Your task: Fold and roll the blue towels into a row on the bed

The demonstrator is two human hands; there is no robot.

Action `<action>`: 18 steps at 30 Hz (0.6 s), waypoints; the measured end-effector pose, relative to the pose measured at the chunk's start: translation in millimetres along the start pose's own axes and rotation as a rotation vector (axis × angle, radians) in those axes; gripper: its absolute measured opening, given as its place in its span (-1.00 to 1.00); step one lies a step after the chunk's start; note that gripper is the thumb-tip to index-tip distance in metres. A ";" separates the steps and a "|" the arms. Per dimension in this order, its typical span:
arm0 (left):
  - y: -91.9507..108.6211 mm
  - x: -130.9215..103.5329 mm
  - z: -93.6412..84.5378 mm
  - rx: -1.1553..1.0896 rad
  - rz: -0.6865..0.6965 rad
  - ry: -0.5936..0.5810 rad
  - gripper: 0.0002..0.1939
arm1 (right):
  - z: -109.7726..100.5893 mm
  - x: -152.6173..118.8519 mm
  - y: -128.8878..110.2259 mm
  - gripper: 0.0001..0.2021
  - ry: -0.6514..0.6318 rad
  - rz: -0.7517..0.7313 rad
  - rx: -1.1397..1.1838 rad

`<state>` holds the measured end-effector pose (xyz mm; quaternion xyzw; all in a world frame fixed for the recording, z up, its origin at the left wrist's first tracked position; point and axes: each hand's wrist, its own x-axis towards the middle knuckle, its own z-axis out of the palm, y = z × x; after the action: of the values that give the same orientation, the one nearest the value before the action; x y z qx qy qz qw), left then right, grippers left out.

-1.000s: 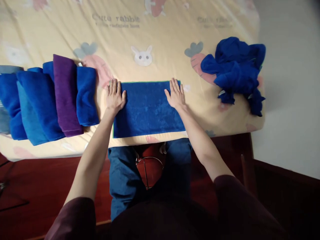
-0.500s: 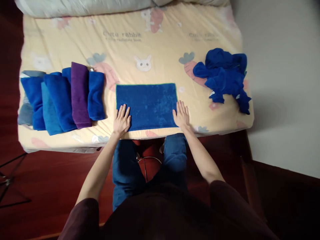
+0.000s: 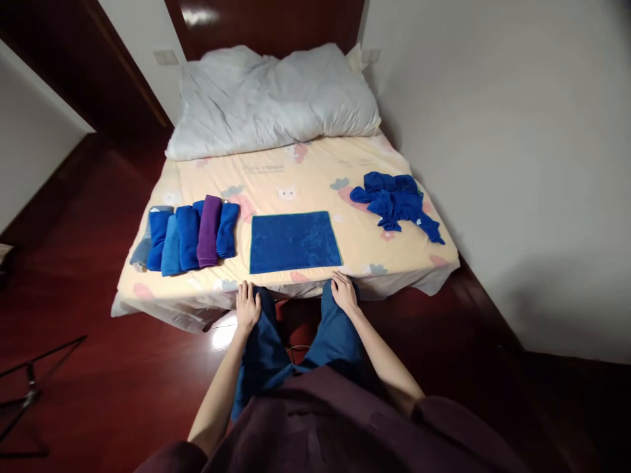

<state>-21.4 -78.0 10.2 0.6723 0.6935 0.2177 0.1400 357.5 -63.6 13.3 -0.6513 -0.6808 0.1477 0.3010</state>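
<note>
A blue towel (image 3: 294, 242) with a thin green edge lies spread flat near the front of the bed. Below its left corner, my left hand (image 3: 247, 307) rests by my left knee, fingers extended and holding nothing. My right hand (image 3: 344, 291) lies over my right knee, just short of the bed's front edge, its fingers also stretched out. Left of the flat towel is a row of rolled or folded towels, several blue, one purple towel (image 3: 210, 231) and a grey one at the far end. A crumpled heap of blue cloths (image 3: 394, 200) sits to the right.
The bed (image 3: 276, 190) has a yellow rabbit-and-carrot sheet. A bunched pale quilt (image 3: 280, 102) lies at its head, against a dark headboard (image 3: 266, 23). A white wall (image 3: 493, 164) runs along the right. A black metal stand (image 3: 30, 394) is on the floor at lower left.
Both hands have come off the flat towel and drawn back to my knees. My view has tilted up and back, showing the quilt and headboard. The towels appear unmoved.
</note>
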 end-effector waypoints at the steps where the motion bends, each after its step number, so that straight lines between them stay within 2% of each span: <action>1: 0.3 -7.0 -0.7 -0.013 0.010 0.007 -0.39 | 0.4 0.1 -0.7 -0.66 0.018 0.004 0.009; 3: 3.2 -14.0 -3.6 -0.028 0.019 0.033 -0.44 | -0.3 3.5 -2.0 -0.68 0.051 0.024 0.020; 6: 10.5 -11.4 -11.2 -0.019 0.030 0.065 -0.51 | -3.3 9.5 -4.3 -0.68 0.072 0.063 0.018; 12: 24.0 17.2 -20.8 -0.036 0.130 0.042 -0.57 | -9.2 14.2 -6.7 -0.64 0.083 0.051 -0.100; 18: 21.8 48.9 -10.0 -0.044 0.189 0.006 -0.57 | -8.2 27.4 -2.4 -0.58 0.046 0.020 -0.117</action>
<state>-10.1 -30.6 34.4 0.7308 0.6226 0.2470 0.1315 361.3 -38.8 27.0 -0.6777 -0.6746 0.0957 0.2764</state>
